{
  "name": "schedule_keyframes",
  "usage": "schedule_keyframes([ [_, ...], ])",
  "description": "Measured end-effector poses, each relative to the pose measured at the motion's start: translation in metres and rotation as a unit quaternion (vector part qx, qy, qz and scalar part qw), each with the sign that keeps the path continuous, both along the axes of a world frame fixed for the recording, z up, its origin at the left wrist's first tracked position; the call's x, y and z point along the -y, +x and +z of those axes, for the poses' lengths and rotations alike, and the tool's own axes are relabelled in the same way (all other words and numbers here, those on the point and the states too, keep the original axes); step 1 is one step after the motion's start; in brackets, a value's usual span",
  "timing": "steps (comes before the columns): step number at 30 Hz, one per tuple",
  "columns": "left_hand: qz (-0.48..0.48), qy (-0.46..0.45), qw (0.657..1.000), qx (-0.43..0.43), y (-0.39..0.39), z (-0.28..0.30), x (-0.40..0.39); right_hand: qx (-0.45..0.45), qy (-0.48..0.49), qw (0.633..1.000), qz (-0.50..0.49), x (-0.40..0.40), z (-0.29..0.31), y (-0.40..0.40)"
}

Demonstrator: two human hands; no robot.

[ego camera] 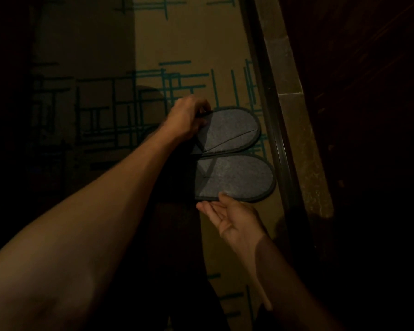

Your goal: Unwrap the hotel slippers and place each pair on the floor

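Your left forearm fills the near corner of the view, bare, running up and to the right toward the slippers. At its end your left hand point(188, 119) is curled, knuckles up, with the fingers closed on the near edge of the upper slipper point(230, 131); the fingertips themselves are hidden under the hand. Your right arm comes in from the lower right, wrist bent, and your right hand point(230, 218) lies palm up with the fingers straight and relaxed, holding nothing. Its thumb tip touches the dark rim of the lower slipper point(237, 176).

Both slippers are grey with a dark border and lie flat on the carpet point(182, 39), side by side, their long edges touching or slightly overlapping, rounded toes pointing right. A seam line crosses the upper slipper. The carpet is tan with teal crossing lines. Just right of the toes runs a dark strip point(276, 130), and beyond it a pale stone band point(294, 120). The left part of the carpet lies in deep shadow.
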State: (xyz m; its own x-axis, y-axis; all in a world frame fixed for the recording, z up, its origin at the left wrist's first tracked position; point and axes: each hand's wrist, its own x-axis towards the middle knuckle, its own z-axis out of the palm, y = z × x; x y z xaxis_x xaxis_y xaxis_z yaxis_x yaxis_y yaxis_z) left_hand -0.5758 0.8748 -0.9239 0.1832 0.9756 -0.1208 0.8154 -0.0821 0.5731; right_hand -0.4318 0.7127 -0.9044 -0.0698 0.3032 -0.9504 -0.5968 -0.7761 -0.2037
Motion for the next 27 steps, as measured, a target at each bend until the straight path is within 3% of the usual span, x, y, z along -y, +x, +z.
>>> schedule_keyframes([
  [9, 0.013, 0.011, 1.000, -0.024, -0.005, -0.011, 0.007, 0.077, -0.002, 0.985, 0.153, 0.001, -0.006, 0.010],
  [21, 0.075, 0.014, 0.995, -0.067, 0.000, -0.020, 0.022, 0.122, 0.011, 0.982, 0.146, 0.007, -0.012, 0.010],
  [27, 0.076, -0.037, 0.991, -0.104, -0.003, -0.011, 0.032, 0.080, 0.030, 0.982, 0.168, 0.015, -0.008, 0.020],
])
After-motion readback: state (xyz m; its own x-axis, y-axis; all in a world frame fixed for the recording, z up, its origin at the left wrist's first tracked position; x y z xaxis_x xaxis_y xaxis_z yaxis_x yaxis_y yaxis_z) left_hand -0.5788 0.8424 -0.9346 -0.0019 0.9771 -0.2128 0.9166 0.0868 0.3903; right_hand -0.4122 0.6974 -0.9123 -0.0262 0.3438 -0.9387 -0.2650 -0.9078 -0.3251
